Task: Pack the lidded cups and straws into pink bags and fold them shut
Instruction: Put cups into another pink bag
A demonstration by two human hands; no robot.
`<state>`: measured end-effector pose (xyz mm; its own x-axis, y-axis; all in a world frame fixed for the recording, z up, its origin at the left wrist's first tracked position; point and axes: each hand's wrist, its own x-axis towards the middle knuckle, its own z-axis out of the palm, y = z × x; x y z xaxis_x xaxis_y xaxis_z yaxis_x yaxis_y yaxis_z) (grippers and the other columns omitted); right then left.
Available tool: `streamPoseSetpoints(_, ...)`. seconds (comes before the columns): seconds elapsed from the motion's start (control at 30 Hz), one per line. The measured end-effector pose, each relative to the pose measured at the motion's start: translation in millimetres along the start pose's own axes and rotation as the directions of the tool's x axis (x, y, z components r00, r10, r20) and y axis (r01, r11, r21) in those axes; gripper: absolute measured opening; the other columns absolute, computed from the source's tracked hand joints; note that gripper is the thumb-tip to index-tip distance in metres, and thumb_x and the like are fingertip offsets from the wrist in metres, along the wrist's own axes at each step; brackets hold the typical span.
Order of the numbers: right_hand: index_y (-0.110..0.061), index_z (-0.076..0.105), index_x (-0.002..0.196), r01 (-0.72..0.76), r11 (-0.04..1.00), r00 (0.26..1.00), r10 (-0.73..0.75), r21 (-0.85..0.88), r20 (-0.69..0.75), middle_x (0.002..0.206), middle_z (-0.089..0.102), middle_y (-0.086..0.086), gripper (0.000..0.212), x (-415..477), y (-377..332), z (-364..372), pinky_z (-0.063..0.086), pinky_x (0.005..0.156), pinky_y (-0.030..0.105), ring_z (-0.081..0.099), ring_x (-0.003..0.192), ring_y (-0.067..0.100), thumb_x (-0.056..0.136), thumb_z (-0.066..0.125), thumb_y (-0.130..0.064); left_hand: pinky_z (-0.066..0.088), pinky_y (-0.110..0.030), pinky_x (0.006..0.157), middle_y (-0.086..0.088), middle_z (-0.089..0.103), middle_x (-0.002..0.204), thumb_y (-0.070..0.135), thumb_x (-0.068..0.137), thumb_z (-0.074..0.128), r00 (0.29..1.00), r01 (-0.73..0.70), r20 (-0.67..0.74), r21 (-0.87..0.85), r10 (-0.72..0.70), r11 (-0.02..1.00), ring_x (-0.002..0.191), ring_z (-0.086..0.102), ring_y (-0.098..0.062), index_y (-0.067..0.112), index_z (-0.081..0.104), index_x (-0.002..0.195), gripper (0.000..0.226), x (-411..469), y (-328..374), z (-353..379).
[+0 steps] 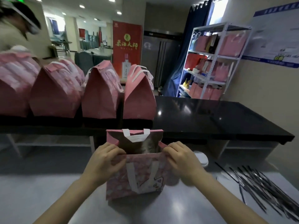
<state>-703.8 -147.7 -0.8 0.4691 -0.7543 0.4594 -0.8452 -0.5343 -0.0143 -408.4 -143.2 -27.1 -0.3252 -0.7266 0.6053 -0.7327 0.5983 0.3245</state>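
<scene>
Open pink paper bag w/ white handles [137, 177] stands upright on grey bench [48, 191], directly between both hands. Left hand [103, 160] & right hand [181, 159] each pinch the near rim's corners, equally near; mouth's long axis runs left-right.

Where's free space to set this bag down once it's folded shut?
The black counter is bare right of the folded bags. The grey table left of the open bag is free too. Crowded: straws and a lidded cup on the right.
</scene>
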Motion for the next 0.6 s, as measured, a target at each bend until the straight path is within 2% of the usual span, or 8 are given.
streamPoseSetpoints(0.1, -0.011, 0.068, 0.106, 0.023, 0.992, 0.999, -0.017, 0.127, -0.046, 0.101, 0.066, 0.002, 0.022, -9.0, 26.4, -2.1, 0.054, 0.076, 0.03, 0.061, 0.091, 0.02, 0.085, 0.071, -0.016, 0.045, -0.02, 0.071, 0.011, 0.063, 0.087, 0.039, 0.082, 0.066, 0.991, 0.112, -0.073, 0.03, -0.109, 0.993, 0.081, 0.055, -0.007, 0.021, 0.071, 0.093, 0.022, 1.7, 18.8, -1.1)
streamPoseSetpoints(0.2, -0.014, 0.065, 0.114, -0.048, 0.984, 0.999, 0.048, 0.173, 0.004, 0.109, 0.064, -0.001, 0.025, -19.2, 52.6, 2.7, 0.049, 0.083, 0.027, 0.058, 0.102, 0.019, 0.09, 0.065, -0.022, 0.041, -0.015, 0.071, 0.01, 0.062, 0.086, 0.021, 0.08, 0.075, 0.968, 0.207, -0.162, 0.102, -0.19, 0.973, 0.08, 0.052, -0.006, 0.018, 0.07, 0.095, 0.016, 10.7, 27.5, -2.5)
streamPoseSetpoints(0.23, -0.014, 0.065, 0.114, -0.075, 0.983, 0.997, 0.071, 0.17, 0.032, 0.112, 0.063, -0.001, 0.025, -21.7, 61.7, 5.8, 0.046, 0.084, 0.026, 0.056, 0.104, 0.019, 0.091, 0.063, -0.024, 0.04, -0.015, 0.072, 0.01, 0.061, 0.087, 0.014, 0.077, 0.079, 0.961, 0.231, -0.185, 0.134, -0.204, 0.964, 0.082, 0.051, -0.007, 0.017, 0.07, 0.095, 0.02, 15.7, 28.4, -2.5)
streamPoseSetpoints(0.33, -0.021, 0.059, 0.122, -0.138, 0.986, 0.978, 0.119, 0.098, 0.172, 0.124, 0.056, -0.005, 0.031, -24.7, 88.6, 18.7, 0.041, 0.089, 0.026, 0.05, 0.112, 0.017, 0.093, 0.056, -0.032, 0.04, -0.026, 0.084, 0.005, 0.062, 0.099, 0.009, 0.071, 0.082, 0.961, 0.224, -0.205, 0.186, -0.185, 0.957, 0.098, 0.049, -0.013, 0.015, 0.07, 0.101, 0.033, 35.7, 28.4, -6.0)
streamPoseSetpoints(0.43, -0.029, 0.046, 0.135, -0.205, 0.979, 0.921, 0.193, -0.002, 0.339, 0.135, 0.045, -0.005, 0.048, -21.2, 109.2, 32.3, 0.04, 0.095, 0.032, 0.044, 0.12, 0.018, 0.09, 0.055, -0.042, 0.035, -0.032, 0.1, 0.005, 0.057, 0.122, 0.018, 0.068, 0.085, 0.983, 0.181, -0.028, 0.204, -0.179, 0.962, 0.119, 0.046, -0.019, 0.021, 0.062, 0.121, 0.058, 56.9, 25.6, -10.0)
streamPoseSetpoints(0.6, -0.033, 0.027, 0.147, -0.218, 0.969, 0.831, 0.247, -0.117, 0.499, 0.141, 0.039, 0.002, 0.075, -5.9, 130.0, 59.0, 0.037, 0.1, 0.038, 0.042, 0.125, 0.027, 0.082, 0.056, -0.055, 0.03, -0.037, 0.108, 0.008, 0.053, 0.132, 0.042, 0.069, 0.083, 0.942, 0.1, 0.277, 0.307, -0.189, 0.947, 0.124, 0.044, -0.016, 0.033, 0.05, 0.136, 0.075, 72.6, 13.7, -7.5)
